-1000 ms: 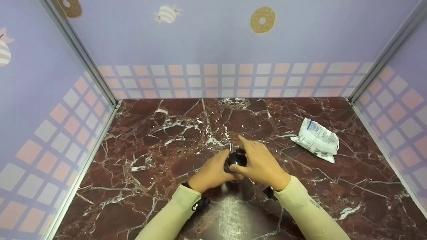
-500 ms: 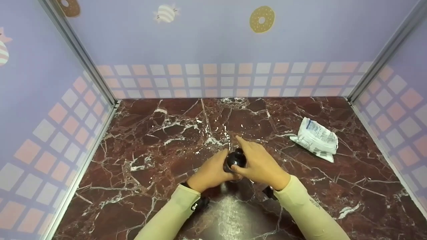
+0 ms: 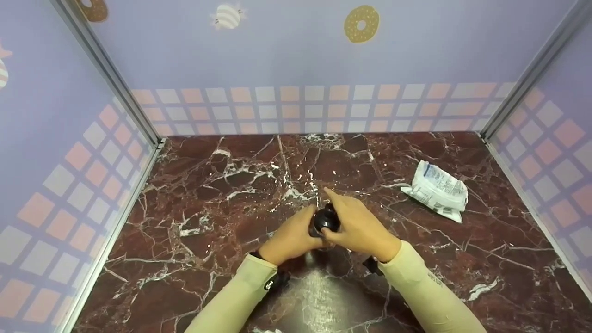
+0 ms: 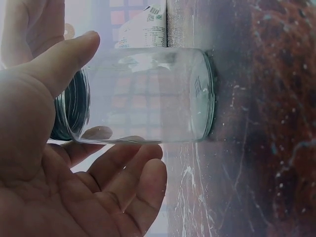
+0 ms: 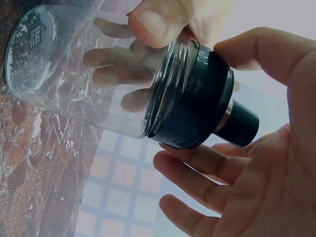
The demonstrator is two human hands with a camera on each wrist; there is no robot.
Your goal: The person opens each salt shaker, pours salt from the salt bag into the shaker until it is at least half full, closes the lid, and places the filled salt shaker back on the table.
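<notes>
Both hands are on a clear glass bottle with a black lid (image 3: 326, 223) in the head view. The glass body (image 4: 143, 96) shows empty in the left wrist view, its base close over the tabletop. My left hand (image 3: 291, 236) grips the bottle around its threaded neck, thumb on one side and fingers on the other. My right hand (image 3: 363, 226) holds the lid by its sides with the thumb and fingers. A short black spout (image 5: 239, 123) with a metallic ring sticks out of the lid's top. In the head view the hands hide most of the glass.
A crumpled white packet (image 3: 437, 190) with printing lies to the right on the dark red marbled table (image 3: 222, 277). White specks are scattered beyond the hands. Lilac patterned panels (image 3: 296, 55) wall in the back and both sides.
The right hand's fingers have shifted slightly left around the lid. Both hands keep their hold on the bottle, and the head view itself has drifted a little.
</notes>
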